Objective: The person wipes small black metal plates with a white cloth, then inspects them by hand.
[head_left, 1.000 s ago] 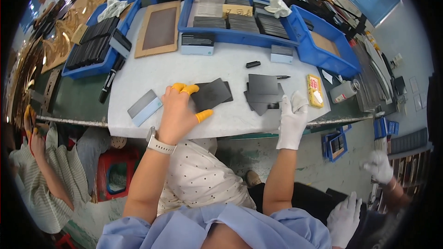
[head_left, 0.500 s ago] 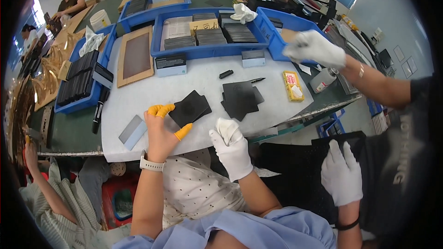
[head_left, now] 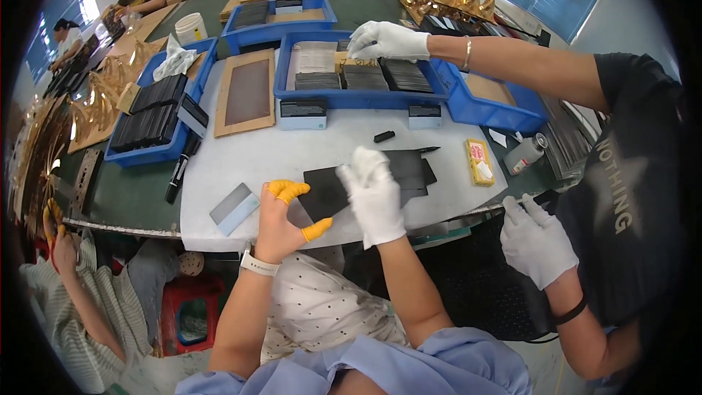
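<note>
My left hand [head_left: 287,221], bare with yellow finger cots, is open at the near edge of a stack of dark cards [head_left: 322,194]. Its thumb and fingers are spread apart beside the cards. My right hand [head_left: 374,205], in a white glove, is over the right part of these cards. A bunched white cloth [head_left: 365,164] appears pinched at its fingertips, though glove and cloth blend together. A second pile of dark cards [head_left: 413,174] lies just right of my right hand, partly hidden by it. A grey-and-pale-blue card [head_left: 235,209] rests left of my left hand.
Blue bins [head_left: 358,99] filled with dark cards line the back. A framed brown board [head_left: 246,95], a marker [head_left: 178,175], a pen [head_left: 430,150], a yellow box [head_left: 479,162] and a bottle [head_left: 526,153] lie around. At right, a co-worker's gloved hand [head_left: 391,42] reaches over the middle bin.
My right hand has moved up onto the dark cards. The co-worker's raised hand has gone left over the middle bin. The whole view has shifted slightly.
</note>
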